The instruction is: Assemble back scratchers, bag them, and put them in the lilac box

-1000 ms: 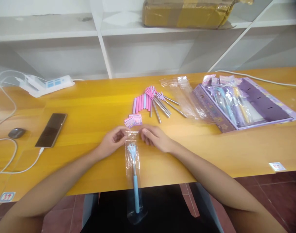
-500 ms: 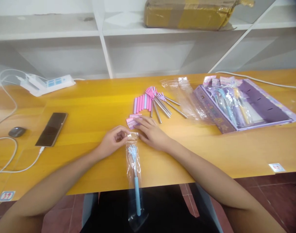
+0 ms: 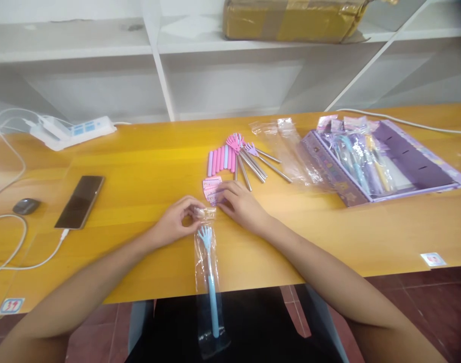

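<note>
A blue back scratcher with a small hand-shaped head lies inside a clear plastic bag, which hangs over the table's front edge. My left hand pinches the top left of this bag between thumb and fingers. Just beyond the bag's top, my right hand has its bent fingers on the pink cards, which lie fanned on the table. Its fingertips partly hide the cards, and I cannot tell whether one is pinched.
Behind the cards lie several pink and lilac handle tubes and metal rods with hand-shaped heads. Empty clear bags sit beside a purple box of bagged scratchers. A phone, an earbud case and a power strip are at left.
My right hand has shifted slightly right, and the pink cards have turned and spread under its fingers. My left hand stays at the bag's top, with the bag swung slightly left.
</note>
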`<move>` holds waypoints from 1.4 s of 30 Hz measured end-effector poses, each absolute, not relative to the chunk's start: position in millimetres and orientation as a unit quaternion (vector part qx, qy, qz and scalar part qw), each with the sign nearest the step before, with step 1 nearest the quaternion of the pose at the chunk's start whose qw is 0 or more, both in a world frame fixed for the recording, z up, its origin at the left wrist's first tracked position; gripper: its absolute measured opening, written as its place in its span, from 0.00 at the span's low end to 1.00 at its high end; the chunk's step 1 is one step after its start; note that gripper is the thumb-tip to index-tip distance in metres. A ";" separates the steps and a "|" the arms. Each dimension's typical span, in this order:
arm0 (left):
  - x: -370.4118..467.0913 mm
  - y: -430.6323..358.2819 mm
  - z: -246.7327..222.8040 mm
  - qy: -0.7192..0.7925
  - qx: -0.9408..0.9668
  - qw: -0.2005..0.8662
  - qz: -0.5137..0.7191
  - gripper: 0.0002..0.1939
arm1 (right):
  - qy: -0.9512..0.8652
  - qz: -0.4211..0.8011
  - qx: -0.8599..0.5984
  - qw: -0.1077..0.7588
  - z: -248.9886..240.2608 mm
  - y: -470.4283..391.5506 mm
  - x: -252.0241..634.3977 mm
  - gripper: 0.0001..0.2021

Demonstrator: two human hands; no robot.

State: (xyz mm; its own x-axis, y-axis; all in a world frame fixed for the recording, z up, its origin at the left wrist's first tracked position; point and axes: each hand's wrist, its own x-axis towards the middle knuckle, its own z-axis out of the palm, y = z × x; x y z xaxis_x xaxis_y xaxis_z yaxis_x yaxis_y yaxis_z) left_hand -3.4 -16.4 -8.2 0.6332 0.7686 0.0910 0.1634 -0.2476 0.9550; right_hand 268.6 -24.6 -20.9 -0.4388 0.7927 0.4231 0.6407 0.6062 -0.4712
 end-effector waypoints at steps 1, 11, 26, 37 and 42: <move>-3.8 -16.0 -8.8 0.315 0.740 0.523 0.283 0.13 | -0.837 0.126 -0.429 0.314 -20.4 -25.2 269.0 0.02; -4.6 -14.5 -7.0 0.382 0.667 0.566 0.297 0.14 | -0.789 0.184 -0.457 0.368 -13.9 -31.4 267.1 0.07; -6.4 -16.0 -6.9 0.375 0.694 0.535 0.301 0.15 | -0.615 0.411 -0.425 0.522 -5.7 -54.4 252.1 0.17; -6.4 -10.2 -6.3 0.248 0.542 0.727 0.342 0.18 | -0.767 0.210 -0.387 0.465 -7.3 -47.6 256.2 0.15; -5.5 -6.6 -3.0 0.223 0.496 0.776 0.319 0.22 | -0.727 0.254 -0.408 0.491 -14.1 -44.6 255.6 0.15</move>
